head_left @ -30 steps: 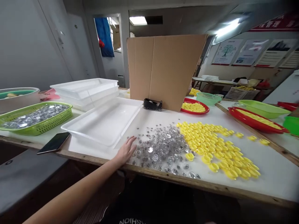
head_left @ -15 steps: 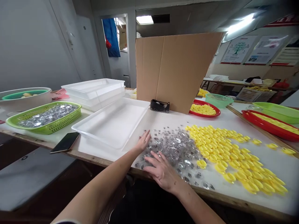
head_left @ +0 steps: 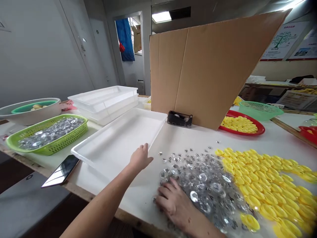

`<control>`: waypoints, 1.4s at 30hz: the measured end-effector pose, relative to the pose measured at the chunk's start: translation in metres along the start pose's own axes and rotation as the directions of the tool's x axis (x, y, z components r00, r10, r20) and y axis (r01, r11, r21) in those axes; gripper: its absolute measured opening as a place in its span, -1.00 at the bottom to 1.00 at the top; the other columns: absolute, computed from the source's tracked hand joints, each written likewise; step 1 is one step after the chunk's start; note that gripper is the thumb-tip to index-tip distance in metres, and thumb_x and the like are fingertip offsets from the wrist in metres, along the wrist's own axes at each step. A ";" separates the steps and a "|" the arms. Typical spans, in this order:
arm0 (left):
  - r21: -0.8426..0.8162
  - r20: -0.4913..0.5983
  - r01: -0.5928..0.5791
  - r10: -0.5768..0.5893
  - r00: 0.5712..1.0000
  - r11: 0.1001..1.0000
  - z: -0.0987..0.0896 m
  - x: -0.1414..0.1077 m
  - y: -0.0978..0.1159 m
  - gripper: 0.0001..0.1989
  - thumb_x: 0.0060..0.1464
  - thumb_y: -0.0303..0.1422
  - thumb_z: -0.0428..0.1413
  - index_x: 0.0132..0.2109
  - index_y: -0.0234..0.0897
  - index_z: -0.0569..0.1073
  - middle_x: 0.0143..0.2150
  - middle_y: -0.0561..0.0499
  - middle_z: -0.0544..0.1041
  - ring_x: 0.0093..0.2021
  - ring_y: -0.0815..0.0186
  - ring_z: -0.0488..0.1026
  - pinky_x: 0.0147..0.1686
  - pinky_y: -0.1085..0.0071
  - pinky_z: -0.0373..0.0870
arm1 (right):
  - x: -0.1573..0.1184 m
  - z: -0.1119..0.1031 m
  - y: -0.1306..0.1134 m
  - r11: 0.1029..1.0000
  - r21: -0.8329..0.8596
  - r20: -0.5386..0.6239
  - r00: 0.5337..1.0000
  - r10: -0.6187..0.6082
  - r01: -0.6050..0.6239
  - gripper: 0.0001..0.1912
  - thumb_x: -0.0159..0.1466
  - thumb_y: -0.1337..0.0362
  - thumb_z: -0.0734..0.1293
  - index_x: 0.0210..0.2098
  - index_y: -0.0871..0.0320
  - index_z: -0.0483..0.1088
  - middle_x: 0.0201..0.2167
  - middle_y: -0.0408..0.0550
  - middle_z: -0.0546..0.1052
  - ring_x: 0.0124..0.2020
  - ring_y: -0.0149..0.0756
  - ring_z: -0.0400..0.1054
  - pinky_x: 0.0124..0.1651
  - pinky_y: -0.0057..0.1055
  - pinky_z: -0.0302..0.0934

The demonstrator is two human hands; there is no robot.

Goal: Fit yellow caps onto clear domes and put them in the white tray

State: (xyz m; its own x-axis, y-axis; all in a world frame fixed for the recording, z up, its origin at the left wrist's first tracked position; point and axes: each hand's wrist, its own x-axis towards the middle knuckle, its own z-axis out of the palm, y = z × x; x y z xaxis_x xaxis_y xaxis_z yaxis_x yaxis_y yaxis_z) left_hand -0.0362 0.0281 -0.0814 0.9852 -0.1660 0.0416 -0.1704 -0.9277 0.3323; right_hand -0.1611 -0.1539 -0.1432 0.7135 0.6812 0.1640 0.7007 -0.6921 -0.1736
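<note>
My left hand (head_left: 140,158) is at the right edge of a white plastic tray (head_left: 123,124), its fingers curled over the rim. The tray's inside looks bare. My right hand (head_left: 174,203) lies with bent, spread fingers on the left edge of a pile of small clear plastic pieces (head_left: 203,178), some partly hidden under it. No piece shows gripped in it. To the right of the clear pile, yellow oval pieces (head_left: 262,178) are spread over the white table. One yellow piece (head_left: 250,222) lies apart, near the table's front.
A cardboard panel (head_left: 203,69) stands behind a black tape dispenser (head_left: 179,119). At left are a green basket (head_left: 49,147) of clear pieces, a phone (head_left: 60,170), stacked white trays (head_left: 104,102) and a basin (head_left: 24,119). A red plate (head_left: 260,127) holds yellow pieces.
My left hand has moved left, from the clear pile to the tray's edge. My right hand remains at the pile, its fingers more bent. The view has shifted closer to the table.
</note>
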 end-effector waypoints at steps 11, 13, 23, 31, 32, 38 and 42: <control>0.257 0.191 -0.076 0.026 0.981 0.963 -0.013 -0.044 -0.038 -0.64 0.10 -0.56 -0.17 0.06 -0.32 0.16 -0.25 -0.15 0.51 -0.28 0.10 0.50 -0.37 0.29 0.33 | 0.020 -0.035 0.041 0.955 -0.091 -0.054 0.959 0.277 -0.281 -0.76 0.36 0.36 0.12 -0.13 0.17 0.40 -0.06 0.04 0.46 0.00 -0.21 0.32 0.18 -0.07 0.08; 0.276 0.197 -0.087 0.033 0.980 0.957 -0.011 -0.045 -0.036 -0.62 0.10 -0.55 -0.16 0.08 -0.33 0.14 -0.20 -0.16 0.51 -0.25 0.11 0.50 -0.35 0.30 0.33 | 0.054 -0.027 0.047 0.958 -0.119 -0.034 0.966 0.257 -0.259 -0.74 0.36 0.36 0.12 -0.05 0.19 0.38 0.10 0.10 0.38 0.14 -0.13 0.22 0.21 -0.08 0.04; 0.267 0.175 -0.160 0.116 0.978 0.950 0.007 -0.053 -0.029 -0.64 0.07 -0.57 -0.14 0.04 -0.30 0.18 -0.14 -0.18 0.51 -0.18 0.13 0.50 -0.30 0.33 0.34 | 0.082 0.006 0.058 0.917 -0.188 0.050 0.929 0.368 -0.353 -0.47 0.32 0.14 0.21 0.16 0.40 0.19 0.19 0.37 0.23 0.20 0.07 0.12 0.21 -0.01 -0.02; 0.289 0.244 -0.289 0.221 0.944 0.913 0.010 -0.057 -0.022 -0.53 0.09 -0.57 -0.17 0.17 -0.37 0.10 -0.10 -0.22 0.51 -0.12 0.11 0.49 -0.25 0.29 0.39 | 0.009 -0.020 0.051 0.915 -0.251 0.069 0.937 0.341 -0.315 -0.79 0.19 0.55 0.18 -0.25 0.30 0.41 -0.29 0.13 0.47 -0.20 -0.15 0.34 0.11 -0.19 0.09; 0.294 0.243 -0.298 0.230 0.942 0.908 0.011 -0.054 -0.020 -0.53 0.10 -0.56 -0.17 0.18 -0.37 0.10 -0.08 -0.22 0.51 -0.11 0.11 0.49 -0.23 0.28 0.40 | 0.007 -0.022 0.051 0.919 -0.251 0.072 0.941 0.332 -0.305 -0.79 0.18 0.56 0.19 -0.29 0.28 0.41 -0.32 0.11 0.47 -0.23 -0.16 0.34 0.05 -0.20 0.13; 0.359 0.125 -0.300 0.273 0.954 0.884 0.009 -0.043 -0.021 -0.53 0.17 -0.45 -0.18 0.23 -0.40 0.09 0.00 -0.30 0.47 -0.09 -0.02 0.47 -0.17 0.12 0.42 | 0.001 -0.041 0.032 0.914 -0.214 -0.004 0.936 0.351 -0.344 -0.84 0.24 0.48 0.19 -0.24 0.22 0.36 -0.28 0.03 0.45 -0.25 -0.21 0.32 -0.05 -0.21 0.16; 0.331 -0.124 -0.507 0.569 0.813 0.796 0.013 -0.067 -0.003 -0.31 0.17 -0.13 -0.03 0.35 -0.15 -0.10 0.26 -0.25 0.22 0.16 -0.16 0.25 0.03 -0.09 0.30 | -0.049 -0.060 0.018 0.861 -0.024 -0.243 0.838 0.488 -0.508 -0.79 0.32 0.49 0.11 -0.27 0.17 0.33 -0.27 -0.05 0.43 -0.27 -0.32 0.30 -0.16 -0.34 0.23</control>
State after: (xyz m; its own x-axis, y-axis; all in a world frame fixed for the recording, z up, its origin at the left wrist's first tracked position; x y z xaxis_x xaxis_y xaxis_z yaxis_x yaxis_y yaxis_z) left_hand -0.1015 0.0379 -0.0976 0.7060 -0.6212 0.3401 -0.6402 -0.7652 -0.0687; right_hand -0.1835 -0.2139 -0.0959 0.9413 0.1750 0.2886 0.2405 -0.9477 -0.2096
